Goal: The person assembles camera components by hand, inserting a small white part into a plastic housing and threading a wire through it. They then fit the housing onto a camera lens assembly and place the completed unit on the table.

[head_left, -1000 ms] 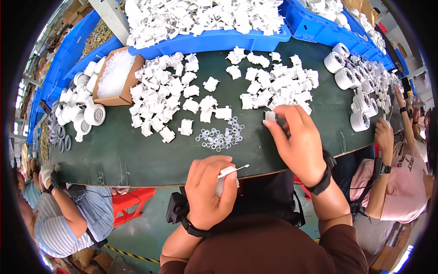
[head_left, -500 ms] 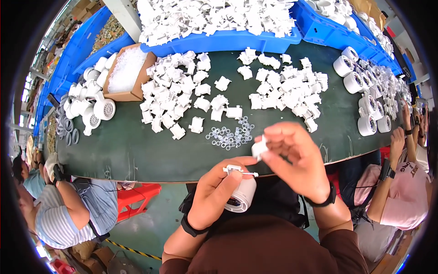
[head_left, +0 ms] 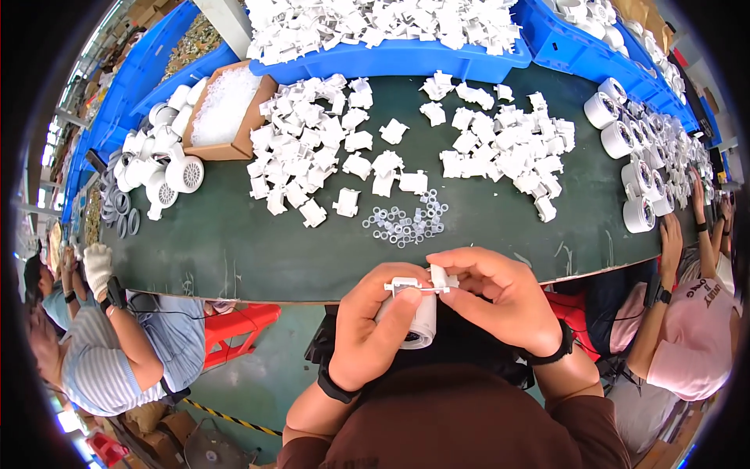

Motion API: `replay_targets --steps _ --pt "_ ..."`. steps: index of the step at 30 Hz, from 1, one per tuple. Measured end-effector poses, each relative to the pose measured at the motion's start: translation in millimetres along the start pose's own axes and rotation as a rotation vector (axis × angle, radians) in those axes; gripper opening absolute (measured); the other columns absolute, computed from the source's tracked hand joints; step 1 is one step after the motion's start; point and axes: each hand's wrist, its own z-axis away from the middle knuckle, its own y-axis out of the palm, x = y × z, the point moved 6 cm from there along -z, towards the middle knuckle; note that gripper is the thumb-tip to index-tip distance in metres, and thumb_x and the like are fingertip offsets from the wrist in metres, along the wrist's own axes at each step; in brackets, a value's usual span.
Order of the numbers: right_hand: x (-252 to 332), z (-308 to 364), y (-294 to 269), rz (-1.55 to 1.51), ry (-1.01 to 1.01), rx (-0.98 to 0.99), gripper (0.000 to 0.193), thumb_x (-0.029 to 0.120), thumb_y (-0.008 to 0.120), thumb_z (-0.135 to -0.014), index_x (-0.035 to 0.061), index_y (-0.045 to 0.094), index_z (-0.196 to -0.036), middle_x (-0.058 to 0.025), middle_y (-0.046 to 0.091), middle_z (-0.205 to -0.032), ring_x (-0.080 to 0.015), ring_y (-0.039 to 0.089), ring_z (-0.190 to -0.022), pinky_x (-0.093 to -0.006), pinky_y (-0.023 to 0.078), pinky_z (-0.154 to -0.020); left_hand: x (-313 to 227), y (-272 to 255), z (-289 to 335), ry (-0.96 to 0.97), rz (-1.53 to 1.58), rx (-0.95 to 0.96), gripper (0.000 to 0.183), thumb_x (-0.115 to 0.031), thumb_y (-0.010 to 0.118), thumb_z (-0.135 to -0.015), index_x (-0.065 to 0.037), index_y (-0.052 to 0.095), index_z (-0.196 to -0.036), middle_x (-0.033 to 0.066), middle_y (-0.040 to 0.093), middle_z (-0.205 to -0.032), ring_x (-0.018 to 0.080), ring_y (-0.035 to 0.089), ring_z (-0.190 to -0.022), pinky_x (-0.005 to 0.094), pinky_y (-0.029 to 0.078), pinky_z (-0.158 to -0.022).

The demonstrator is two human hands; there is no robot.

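Note:
My left hand (head_left: 373, 324) grips a white cylindrical plastic housing (head_left: 414, 327) just in front of the table's near edge. A thin pin lies across the housing's top. My right hand (head_left: 500, 295) pinches a small white plastic clip piece (head_left: 442, 277) and holds it against the top of the housing. Both hands meet over my lap. On the dark green table (head_left: 234, 242) just beyond them lies a small heap of clear plastic rings (head_left: 406, 221). Two spreads of white clip pieces, one at the left (head_left: 312, 160) and one at the right (head_left: 508, 148), lie farther back.
Blue bins (head_left: 406, 55) heaped with white parts line the far edge. A cardboard box (head_left: 223, 113) of white bits and round white housings (head_left: 168, 168) lie at left; more housings (head_left: 637, 164) at right. Other people sit at the left (head_left: 117, 344) and the right (head_left: 687, 320).
My right hand picked a white piece off the table, drew back toward me and brought it onto the housing. My left hand lifted the housing up to meet it.

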Motion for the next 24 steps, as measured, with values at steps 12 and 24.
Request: replay_targets --steps 12,24 --pt "4.5 -2.7 21.1 0.167 -0.285 -0.075 0.042 -0.009 0.067 -0.092 -0.0013 0.058 -0.132 -0.0118 0.068 -0.125 -0.0172 0.066 -0.117 -0.0318 0.055 -0.097 -16.9 6.2 -5.6 0.448 -0.765 -0.232 0.032 -0.002 0.055 -0.092 0.000 0.065 -0.122 0.0153 0.068 -0.111 0.0320 0.060 -0.093 0.0402 0.047 -0.084" --pt "0.8 -2.0 23.4 0.176 -0.288 -0.176 0.042 -0.012 0.069 -0.089 -0.0008 0.064 -0.129 -0.0076 0.067 -0.112 -0.0134 0.064 -0.108 -0.0287 0.051 -0.095 -12.3 7.9 -3.3 0.444 -0.807 -0.245 0.037 -0.022 0.046 -0.099 0.003 0.062 -0.120 0.0185 0.067 -0.114 0.0362 0.059 -0.095 0.0440 0.046 -0.086"
